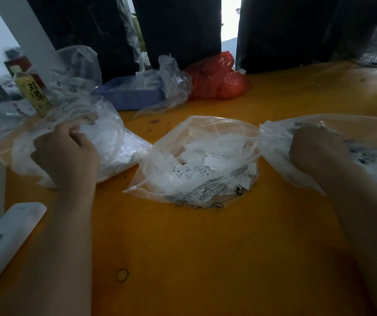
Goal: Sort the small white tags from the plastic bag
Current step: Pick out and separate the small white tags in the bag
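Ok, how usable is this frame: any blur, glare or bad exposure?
Head view: dim indoors, with the doorway gap blown out white; right hand and the bag it reaches into are motion-smeared; left hand is sharper; print on the middle bag is partly readable; wide-angle bending shows at the edges; mild sheen on the yellow table.

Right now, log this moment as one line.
left hand: grips left bag | right hand: in right bag | middle bag: open, tags inside
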`<state>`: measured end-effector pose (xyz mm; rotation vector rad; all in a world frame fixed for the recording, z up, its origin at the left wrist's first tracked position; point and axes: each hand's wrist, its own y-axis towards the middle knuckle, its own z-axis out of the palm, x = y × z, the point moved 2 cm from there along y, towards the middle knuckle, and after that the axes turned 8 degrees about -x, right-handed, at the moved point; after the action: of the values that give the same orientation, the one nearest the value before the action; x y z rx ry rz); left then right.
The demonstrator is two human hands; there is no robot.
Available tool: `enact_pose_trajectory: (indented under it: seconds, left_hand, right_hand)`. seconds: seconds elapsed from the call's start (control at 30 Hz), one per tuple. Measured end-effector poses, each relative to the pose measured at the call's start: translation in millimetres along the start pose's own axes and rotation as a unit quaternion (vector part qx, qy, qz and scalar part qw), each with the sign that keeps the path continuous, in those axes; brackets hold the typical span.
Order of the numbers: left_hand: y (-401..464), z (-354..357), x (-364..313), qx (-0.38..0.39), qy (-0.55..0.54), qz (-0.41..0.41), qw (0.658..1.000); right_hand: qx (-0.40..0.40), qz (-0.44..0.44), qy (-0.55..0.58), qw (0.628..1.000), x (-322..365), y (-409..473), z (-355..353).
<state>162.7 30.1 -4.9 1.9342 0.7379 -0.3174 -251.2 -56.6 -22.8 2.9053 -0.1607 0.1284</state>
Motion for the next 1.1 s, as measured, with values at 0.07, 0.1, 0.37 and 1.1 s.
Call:
enact_pose_trajectory:
  seconds: [0.07,0.1,0.37,1.1]
  left_hand:
    - [-8.4,-5.3,-16.4,-0.035,-0.031,0.015,0.999]
    - [-15.3,-7.0,-27.3,-0.04,-0.075,0.034,0.996]
    - [-100.7,-2.7,-95.6,0.151,-0.337,0.188,0.91]
    - [-119.3,17.1,-91.0,0.459,-0.489,-0.173,0.721]
  right_hand:
    - [-0.038,0.01,0.001,0.999,0.3,1.3,-4.4]
    - [-0.055,0.015,0.008,0.998,0.6,1.9,-6.9]
    - [-0.121,0.006,0.046,0.992,7.5,-3.1,-17.7]
    - [0.018,-0.175,0.63,0.756,88.9,-51.2,9.4]
